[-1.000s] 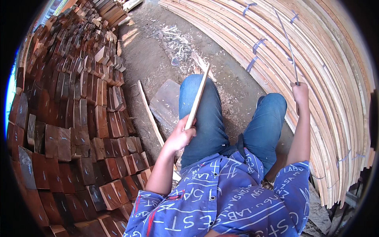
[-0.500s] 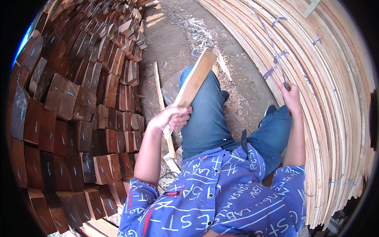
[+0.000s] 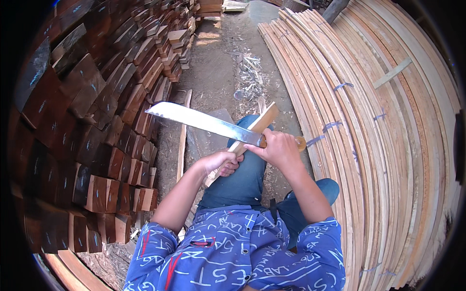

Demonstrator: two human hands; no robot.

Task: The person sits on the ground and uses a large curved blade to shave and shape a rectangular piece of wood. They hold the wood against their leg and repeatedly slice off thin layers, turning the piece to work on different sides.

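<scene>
A flat strip of pale wood (image 3: 265,117) slants across my left thigh, its far end pointing up and to the right. Wrapped round its lower part, my left hand (image 3: 224,163) is closed. My right hand (image 3: 280,149) grips the wooden handle of a machete (image 3: 204,120), fingers closed round it. The broad, shiny blade reaches left over the strip, just above my left hand. Whether the blade touches the wood, I cannot tell. The handle's round butt end sticks out to the right of my right hand.
At the left rises a stack of dark, red-brown wood blocks (image 3: 92,194). Long pale wooden strips (image 3: 349,160), tied with purple bands, lie bundled at the right. Wood shavings (image 3: 249,72) litter the dirt ground ahead, and a thin stick (image 3: 183,140) lies beside my left leg.
My right hand has come in from the right, and the machete's blade now lies crosswise over the strip. The strip and my left hand sit lower in view. The view has tilted up.
</scene>
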